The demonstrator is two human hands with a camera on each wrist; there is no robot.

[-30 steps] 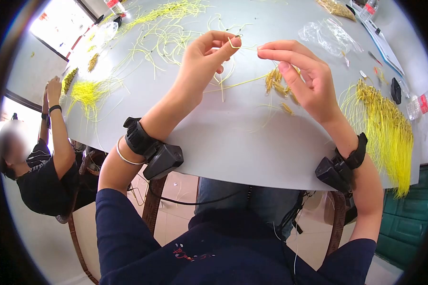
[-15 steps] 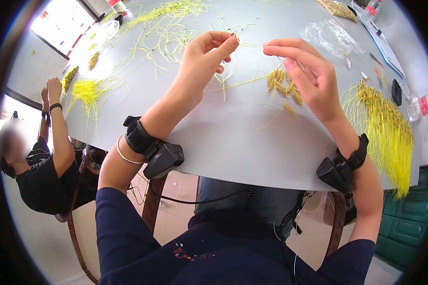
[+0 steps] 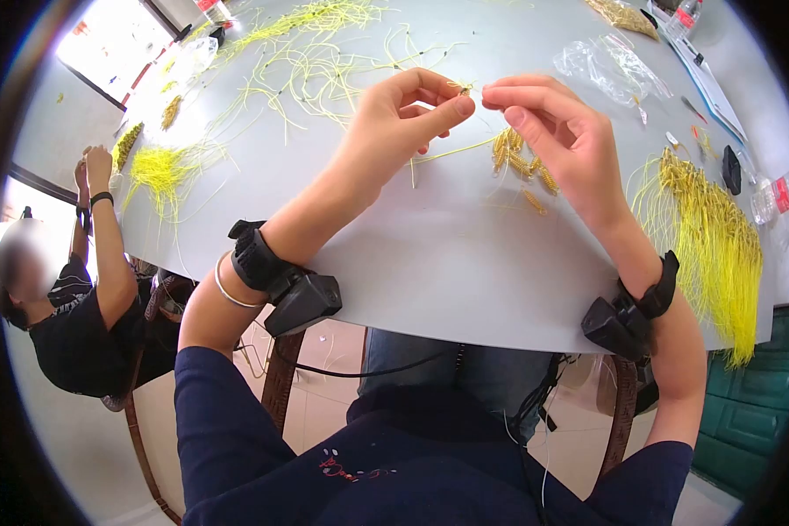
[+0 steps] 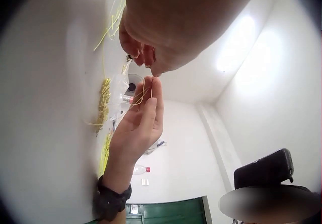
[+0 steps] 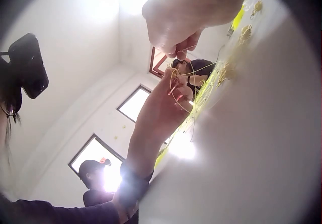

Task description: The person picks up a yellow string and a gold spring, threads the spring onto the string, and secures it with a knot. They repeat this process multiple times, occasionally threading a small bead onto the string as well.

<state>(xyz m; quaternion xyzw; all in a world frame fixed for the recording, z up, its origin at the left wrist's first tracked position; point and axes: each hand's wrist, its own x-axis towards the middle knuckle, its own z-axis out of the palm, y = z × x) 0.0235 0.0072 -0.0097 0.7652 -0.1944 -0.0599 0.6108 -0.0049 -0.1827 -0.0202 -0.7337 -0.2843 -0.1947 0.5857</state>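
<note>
My left hand (image 3: 403, 118) is raised over the grey table, thumb and index finger pinching a thin yellow cord (image 5: 193, 91) near a small dark knot. A loop of it hangs below these fingers in the right wrist view. My right hand (image 3: 561, 123) is close on the right, its fingertips just short of the left thumb. Strands run between its thumb and fingers in the left wrist view, and it pinches one there. Below the hands lie several small golden ribbed, braided-looking pieces (image 3: 515, 158), partly hidden by the right hand.
Loose yellow cords (image 3: 302, 74) spread across the far table. A thick bundle of golden braids with yellow tails (image 3: 714, 237) lies at right, near a plastic bottle (image 3: 778, 195). Clear plastic bags (image 3: 609, 70) lie at the back right. Another person (image 3: 79, 307) sits at left by a yellow bundle (image 3: 159, 175).
My left hand has moved right and slightly toward me, carrying the cord. My right hand first drew a little away to the right; now its fingertips are closer to the left hand, thumb nearer its fingers.
</note>
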